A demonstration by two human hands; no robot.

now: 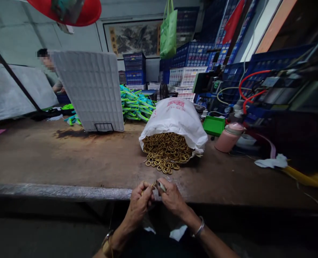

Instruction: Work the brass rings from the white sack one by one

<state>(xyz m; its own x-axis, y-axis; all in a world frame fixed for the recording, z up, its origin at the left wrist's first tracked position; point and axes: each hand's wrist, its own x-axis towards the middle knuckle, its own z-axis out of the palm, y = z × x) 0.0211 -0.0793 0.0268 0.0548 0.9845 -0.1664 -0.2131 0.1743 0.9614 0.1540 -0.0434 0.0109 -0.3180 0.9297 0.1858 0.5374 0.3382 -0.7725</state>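
My left hand (pixel 140 201) is closed in a pinch on a brass-coloured ring, mostly covered by the fingers. Right beside it, my right hand (pixel 173 199) grips a small hand tool (pixel 161 186) with a pale part and a dark tip; its exact kind is unclear. The tool's tip meets the ring between the two hands, just above the table's front edge. Beyond them lies a white sack (pixel 175 114) on its side, its mouth facing me. Many brass-coloured rings (pixel 167 147) fill the mouth and spill onto the brown table (pixel 102 157).
A white ribbed panel (pixel 94 89) stands upright at left, with bright green and blue pieces (pixel 136 104) behind it. To the right are a green tray (pixel 213 125), a pink bottle (pixel 229 138) and red tubing. Stacked crates line the back; another person is at far left.
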